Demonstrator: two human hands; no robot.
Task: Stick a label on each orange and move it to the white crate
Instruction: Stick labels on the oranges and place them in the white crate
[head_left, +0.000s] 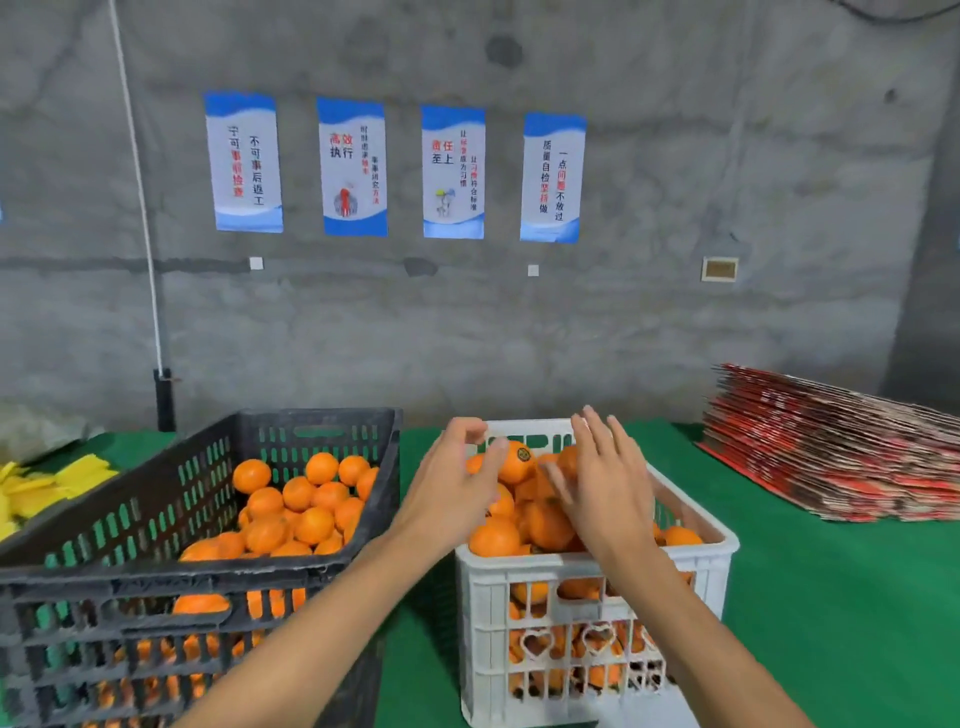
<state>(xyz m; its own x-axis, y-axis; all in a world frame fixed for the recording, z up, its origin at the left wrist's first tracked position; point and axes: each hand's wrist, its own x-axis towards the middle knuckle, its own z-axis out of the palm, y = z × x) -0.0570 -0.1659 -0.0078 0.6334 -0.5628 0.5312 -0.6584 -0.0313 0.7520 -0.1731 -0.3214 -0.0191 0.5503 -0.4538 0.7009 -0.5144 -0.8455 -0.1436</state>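
Reaching over the white crate (597, 582), both hands hover above its heap of fruit; the left hand (452, 488) has its fingers (470, 431) loosely curled beside an orange (515, 461) on top of the pile, thumb near its left side, though whether it truly grips is hard to tell; that orange is round, with no long axis, and its dark round label (523, 455) faces up and toward the camera; the right hand (602, 483) is spread with straight fingers, holding nothing, and hides the fruit beneath it; the black crate (197, 566) of unlabelled oranges sits to the left on the green bench (831, 597), its near corner cut off by the frame; flat red cartons (831, 447) are stacked far right
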